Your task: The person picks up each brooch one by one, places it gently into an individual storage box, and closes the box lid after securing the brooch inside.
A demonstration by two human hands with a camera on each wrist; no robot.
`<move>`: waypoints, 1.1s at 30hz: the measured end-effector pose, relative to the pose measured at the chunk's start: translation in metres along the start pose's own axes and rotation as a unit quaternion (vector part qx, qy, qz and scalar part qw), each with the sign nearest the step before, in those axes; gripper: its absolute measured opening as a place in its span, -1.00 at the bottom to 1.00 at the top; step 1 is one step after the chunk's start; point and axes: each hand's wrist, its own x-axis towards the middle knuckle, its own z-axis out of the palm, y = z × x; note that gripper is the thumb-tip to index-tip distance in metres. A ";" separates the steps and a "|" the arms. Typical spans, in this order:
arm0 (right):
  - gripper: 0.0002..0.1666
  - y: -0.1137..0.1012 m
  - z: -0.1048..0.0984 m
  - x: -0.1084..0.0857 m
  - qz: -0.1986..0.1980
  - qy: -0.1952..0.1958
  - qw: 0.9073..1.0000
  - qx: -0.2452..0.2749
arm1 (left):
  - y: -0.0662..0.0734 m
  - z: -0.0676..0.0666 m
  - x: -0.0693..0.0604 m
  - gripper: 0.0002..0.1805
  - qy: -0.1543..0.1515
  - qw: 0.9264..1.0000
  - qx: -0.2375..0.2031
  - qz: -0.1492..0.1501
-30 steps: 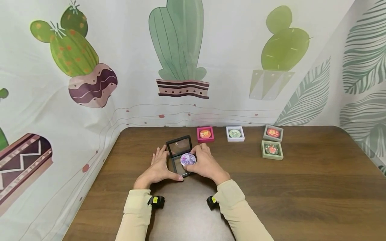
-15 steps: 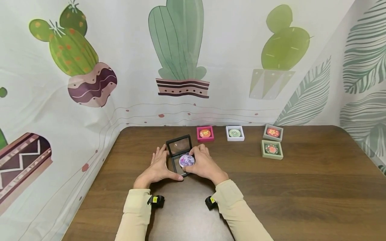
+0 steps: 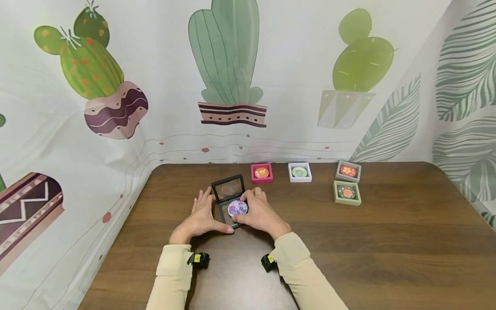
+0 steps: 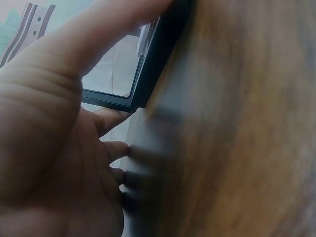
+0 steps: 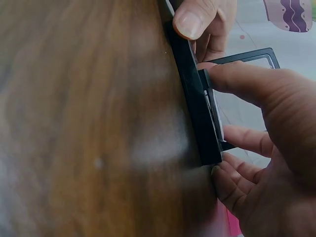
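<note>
A hinged black display case (image 3: 228, 199) lies unfolded on the table, its clear-windowed lid raised at the back. My left hand (image 3: 198, 220) holds it at the left, thumb along the front edge and fingers at the far left side; the left wrist view shows the thumb over the black frame (image 4: 153, 69). Between the thumb and fingers of my right hand (image 3: 263, 216) is a round purple-and-white badge (image 3: 237, 208), over the base of the case. The right wrist view catches the badge edge-on, just inside the black rim (image 5: 192, 98). Whether the badge touches the clear film, I cannot tell.
Along the back of the wooden table (image 3: 387, 241) stand a pink box (image 3: 261, 172), a white box (image 3: 299, 172) and a grey box (image 3: 348, 171), each with a round badge. A green box (image 3: 346, 193) sits in front of the grey one. Behind hangs a cactus-print cloth (image 3: 294, 64).
My right hand has shifted slightly left and down with the badge, bringing it further over the base of the case. The left hand keeps its hold on the case.
</note>
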 end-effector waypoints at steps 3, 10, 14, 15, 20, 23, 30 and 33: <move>-0.26 0.001 -0.001 0.001 -0.002 -0.006 1.000 0.005 | 0.000 -0.001 -0.001 0.23 0.001 1.000 -0.004 0.004; -0.19 0.006 -0.003 0.002 -0.003 -0.008 0.998 0.058 | -0.003 -0.001 -0.001 0.21 0.005 1.000 -0.003 0.012; -0.13 0.010 -0.005 0.003 0.004 0.004 0.995 0.103 | -0.004 0.000 -0.001 0.22 0.007 1.000 -0.006 0.018; -0.10 0.011 -0.005 0.003 0.005 0.007 0.994 0.110 | -0.004 0.000 -0.001 0.23 0.008 1.000 -0.008 0.021; -0.07 0.014 -0.006 0.004 -0.008 0.015 0.992 0.124 | -0.004 0.001 -0.001 0.25 0.013 0.999 -0.010 0.031; -0.14 0.015 -0.007 0.004 -0.008 0.015 0.991 0.130 | -0.003 0.000 -0.001 0.23 0.011 0.999 -0.010 0.029; -0.31 0.015 -0.008 0.004 0.010 0.019 0.988 0.150 | -0.002 -0.001 0.000 0.14 0.010 1.000 -0.004 0.014; -0.35 0.015 -0.009 0.004 0.012 0.023 0.988 0.153 | -0.003 0.000 0.000 0.15 0.010 1.000 -0.006 0.012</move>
